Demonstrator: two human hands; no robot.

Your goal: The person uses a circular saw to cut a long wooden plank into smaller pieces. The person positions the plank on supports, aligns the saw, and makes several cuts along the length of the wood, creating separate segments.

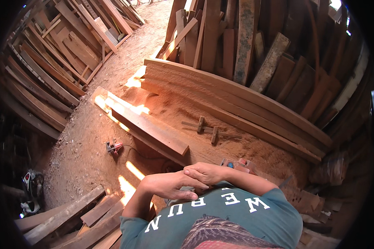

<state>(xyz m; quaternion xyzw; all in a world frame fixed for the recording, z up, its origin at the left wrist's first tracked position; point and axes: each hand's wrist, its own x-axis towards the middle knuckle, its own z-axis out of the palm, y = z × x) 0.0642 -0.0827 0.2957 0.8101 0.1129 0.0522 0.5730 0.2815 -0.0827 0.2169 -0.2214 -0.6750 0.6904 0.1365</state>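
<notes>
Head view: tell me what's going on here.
The person's left hand and right hand touch each other in front of the teal T-shirt, with no tool visible in either. Beyond them lies a long wooden board. A red-and-black power tool sits on the ground to its left, and what looks like a wooden marking gauge lies to its right.

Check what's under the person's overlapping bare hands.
A dark-green fabric shirt with white lettering shows just below the left hand and right hand. The area directly beneath both is covered, so I can't tell whether anything lies there.
</notes>
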